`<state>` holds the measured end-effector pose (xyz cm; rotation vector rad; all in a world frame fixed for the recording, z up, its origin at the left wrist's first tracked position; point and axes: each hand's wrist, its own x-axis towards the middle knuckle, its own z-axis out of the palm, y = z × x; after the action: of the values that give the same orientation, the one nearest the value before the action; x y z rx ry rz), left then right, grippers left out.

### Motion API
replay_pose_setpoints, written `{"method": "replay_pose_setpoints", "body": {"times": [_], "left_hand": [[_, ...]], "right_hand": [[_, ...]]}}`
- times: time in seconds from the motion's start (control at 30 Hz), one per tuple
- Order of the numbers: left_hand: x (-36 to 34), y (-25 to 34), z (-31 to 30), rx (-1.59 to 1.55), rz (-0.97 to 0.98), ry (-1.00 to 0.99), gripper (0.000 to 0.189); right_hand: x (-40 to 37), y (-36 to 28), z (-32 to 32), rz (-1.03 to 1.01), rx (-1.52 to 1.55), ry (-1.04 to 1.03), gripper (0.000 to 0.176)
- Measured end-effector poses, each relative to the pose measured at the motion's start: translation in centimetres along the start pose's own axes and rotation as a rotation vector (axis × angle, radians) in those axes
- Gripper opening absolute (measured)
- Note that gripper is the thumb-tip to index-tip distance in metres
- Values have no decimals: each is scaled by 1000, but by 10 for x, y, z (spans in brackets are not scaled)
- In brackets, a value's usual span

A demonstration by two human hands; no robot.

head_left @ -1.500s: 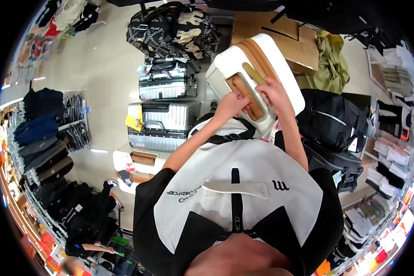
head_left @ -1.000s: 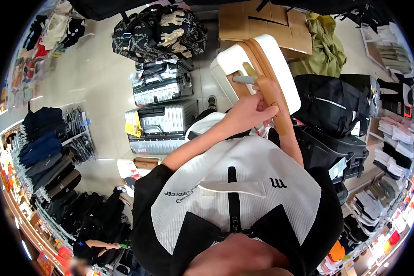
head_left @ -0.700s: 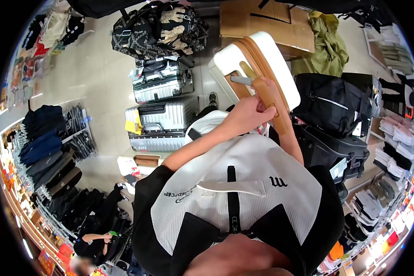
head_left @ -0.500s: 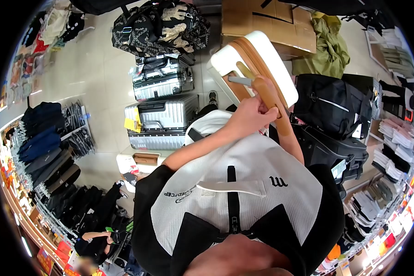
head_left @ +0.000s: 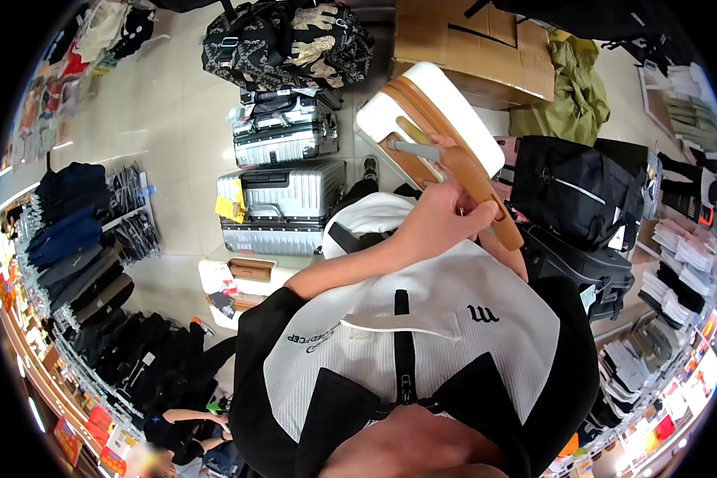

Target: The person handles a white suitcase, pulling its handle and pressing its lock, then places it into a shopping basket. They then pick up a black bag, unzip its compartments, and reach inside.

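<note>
The left hand (head_left: 440,224) is closed around the tan pull handle (head_left: 478,185); its fingers (head_left: 472,210) curl tight over the bar. The handle sticks up from the white suitcase (head_left: 446,99), which leans over in front of the person, right next to the chest. A thin silver rod (head_left: 417,148) joins handle and case; the second rod is hidden behind the bar. The bottom of the white suitcase cannot be seen, because the hand and the white shirt (head_left: 422,319) cover it.

The right arm (head_left: 505,255) goes up under the handle; the right hand is hidden behind it, so I cannot tell how its fingers are.

On the floor (head_left: 167,119) to the left lie two silver suitcases (head_left: 283,203); behind them is a dark bag with a pattern (head_left: 287,40). A brown box (head_left: 474,40) and a green cloth (head_left: 570,99) sit behind the white suitcase; a black bag (head_left: 573,195) is just to its right. A small white case (head_left: 235,280) is partly hidden by the shirt. Another person (head_left: 185,421) at the bottom left is cut off and too small to make out.
</note>
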<state>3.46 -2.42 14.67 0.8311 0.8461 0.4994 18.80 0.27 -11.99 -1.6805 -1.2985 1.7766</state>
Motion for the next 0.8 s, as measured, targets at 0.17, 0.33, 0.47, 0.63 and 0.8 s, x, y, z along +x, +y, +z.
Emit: {"method": "replay_pose_setpoints", "body": {"times": [0.17,0.33,0.47,0.63,0.8], "left_hand": [[-11,15,10,-27,91,-73,19],[-20,34,25,36,205,-109,23],[-26,41,31,159,228,-138,24],[-37,58,37,64,293,-153,16],[-41,65,39,2,304,-188,14]], "right_hand": [[18,22,12,-76,-118,-23,14],[37,38,20,-133,-197,-32,13],[34,37,17,-82,-231,-12,13],[20,-7,12,116,-271,-113,17],[13,-28,11,257,-231,-153,23]]}}
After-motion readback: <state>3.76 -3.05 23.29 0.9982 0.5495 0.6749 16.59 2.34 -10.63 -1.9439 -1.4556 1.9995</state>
